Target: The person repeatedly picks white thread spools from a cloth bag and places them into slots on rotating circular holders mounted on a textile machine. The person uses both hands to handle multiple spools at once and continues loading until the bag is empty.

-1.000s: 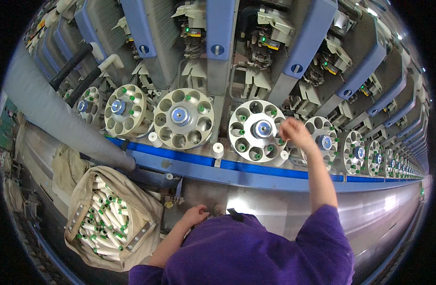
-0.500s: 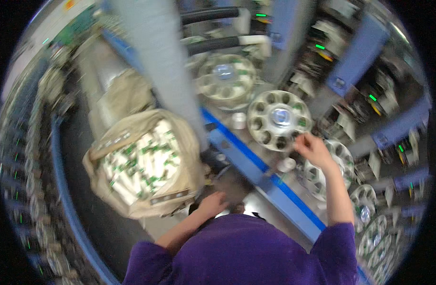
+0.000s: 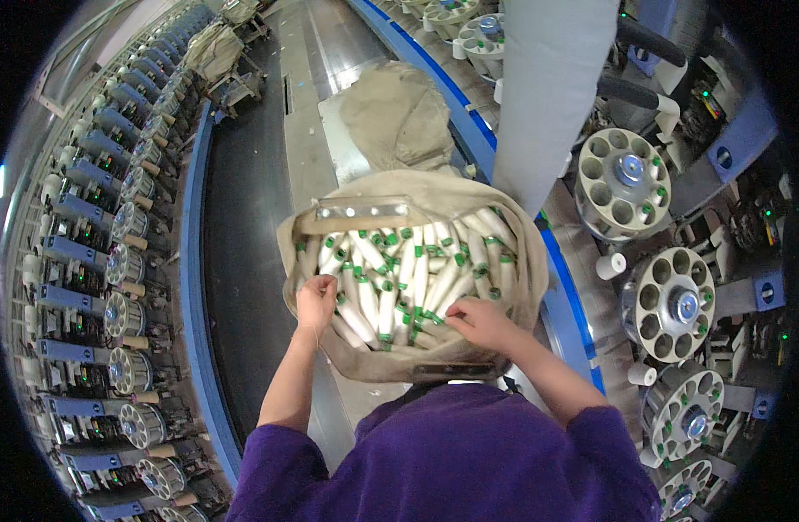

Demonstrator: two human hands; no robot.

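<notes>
A beige cloth bag stands open in front of me, heaped with white yarn bobbins that have green ends. At the left side of the heap is my left hand, its fingers curled together; what they pinch, if anything, is hidden. A thin thread seems to hang by its wrist. Over the right part of the heap, my right hand has its fingers closed at the green end of a bobbin.
At right stands a winding machine with round bobbin magazines, white yarn cones and a blue rail. A grey post rises beside the bag. Another machine row lines the left, past a dark floor strip. Beige cloth lies beyond the bag.
My view has swung left, so the bag is now central. My right hand has left the machine's round magazine and come to the bobbins. My left hand has moved up into the bag.
</notes>
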